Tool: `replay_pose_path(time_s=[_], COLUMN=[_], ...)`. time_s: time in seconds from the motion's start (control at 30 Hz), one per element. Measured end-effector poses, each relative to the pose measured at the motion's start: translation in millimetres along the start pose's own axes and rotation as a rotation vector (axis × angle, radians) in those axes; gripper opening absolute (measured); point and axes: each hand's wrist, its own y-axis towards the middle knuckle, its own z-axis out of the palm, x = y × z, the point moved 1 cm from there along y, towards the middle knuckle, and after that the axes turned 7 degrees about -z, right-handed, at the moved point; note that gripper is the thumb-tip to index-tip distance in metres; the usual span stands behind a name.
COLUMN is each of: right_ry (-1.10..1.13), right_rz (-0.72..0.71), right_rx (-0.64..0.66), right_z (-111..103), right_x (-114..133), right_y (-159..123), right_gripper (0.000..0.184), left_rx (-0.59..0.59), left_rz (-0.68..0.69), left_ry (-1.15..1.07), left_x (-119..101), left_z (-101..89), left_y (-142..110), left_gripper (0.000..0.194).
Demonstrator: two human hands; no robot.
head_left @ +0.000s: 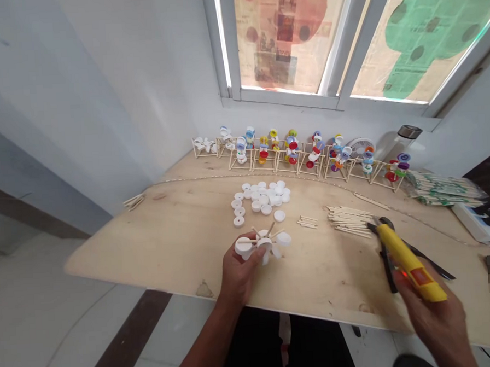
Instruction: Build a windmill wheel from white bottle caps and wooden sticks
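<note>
My left hand (pixel 238 274) is closed on a small wheel made of white bottle caps and thin wooden sticks (pixel 264 244), held over the table near its front edge. Sticks and caps fan out from the wheel's centre. At the right, my right hand (pixel 434 299) grips a yellow hot glue gun (pixel 409 262) with a small red light on it. Beneath the glue gun lies a black-handled cutting tool (pixel 387 266), partly hidden. Loose white bottle caps (pixel 266 210) lie in a cluster beyond the wheel. Cut wooden sticks (pixel 349 219) lie in a pile left of the glue gun.
A row of stick frames with colourful cap wheels (pixel 292 148) stands along the wall. A few short sticks (pixel 308 222) lie mid-table; others (pixel 133 201) lie far left. At right are bagged sticks (pixel 442 187), a power strip (pixel 477 223) and a steel-capped bottle (pixel 407 139).
</note>
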Motion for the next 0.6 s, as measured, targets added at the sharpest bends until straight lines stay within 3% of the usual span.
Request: replay_pose_path(time_s=[0.13,0.23,0.5,0.6], right_ry=[0.29,0.41,0.437,0.408], right_rz=[-0.15,-0.254,-0.282,-0.263], right_rx=[0.113,0.239,0.293,0.295], right_z=[29.3,45.4,62.5,67.7], right_x=[66.0,98.8,116.9,117.9], right_y=[2.0,7.1,9.5,8.3], right_gripper=[0.028,0.023,0.006,0.01], left_rx=[-0.016,-0.038,-0.042,-0.036], left_rz=[0.14,0.225,0.307,0.327], left_ry=[0.242,0.359,0.483,0.492], left_x=[-2.3,-5.4,-7.1,-8.0], left_z=[-4.4,-6.3,-5.2,-4.6], left_y=[-1.0,-1.7,-2.7,-3.4], left_gripper=[0.035,0.03,0.024,0.024])
